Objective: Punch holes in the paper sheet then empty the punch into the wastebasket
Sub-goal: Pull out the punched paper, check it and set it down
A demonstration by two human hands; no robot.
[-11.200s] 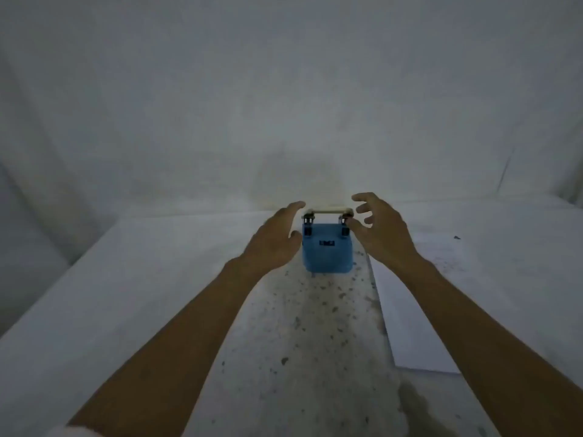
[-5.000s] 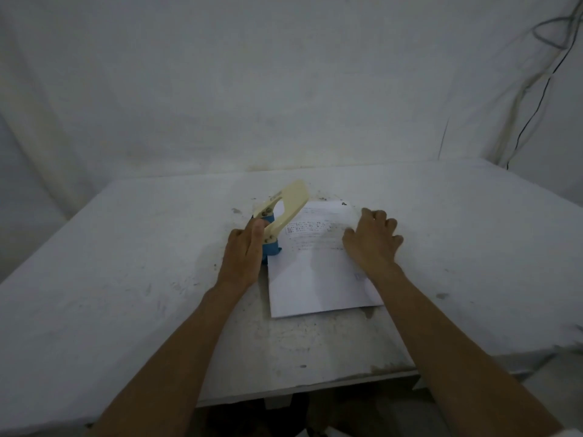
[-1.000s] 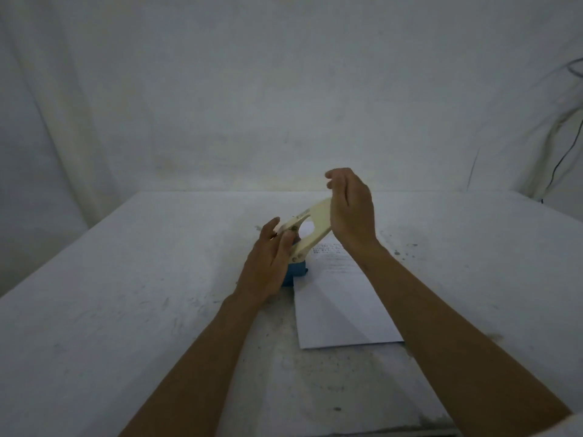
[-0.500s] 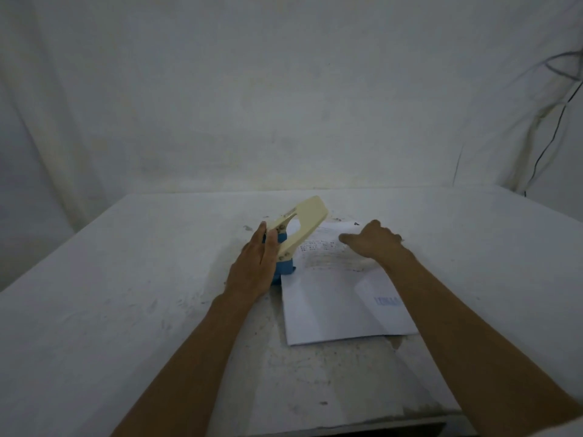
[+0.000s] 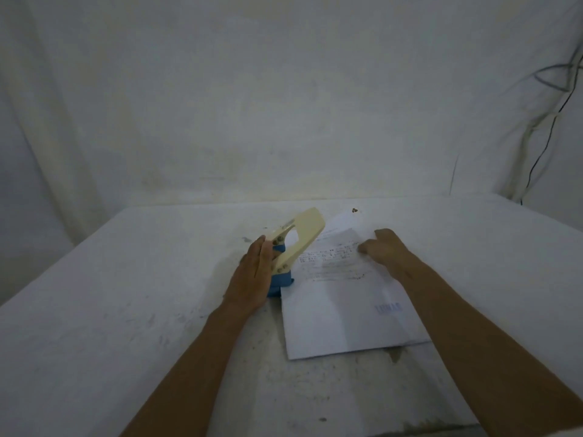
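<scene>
Worktop white, stained. Paper flat at centre, left edge touching punch. Punch lever raised, tilted right over paper. Left hand clamped on punch base. Right hand curled, pressing paper's far part.

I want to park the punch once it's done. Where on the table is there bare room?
The table is bare left of the left hand, and again right of the right hand and paper sheet. The middle is crowded: hole punch, sheet and both hands.
</scene>
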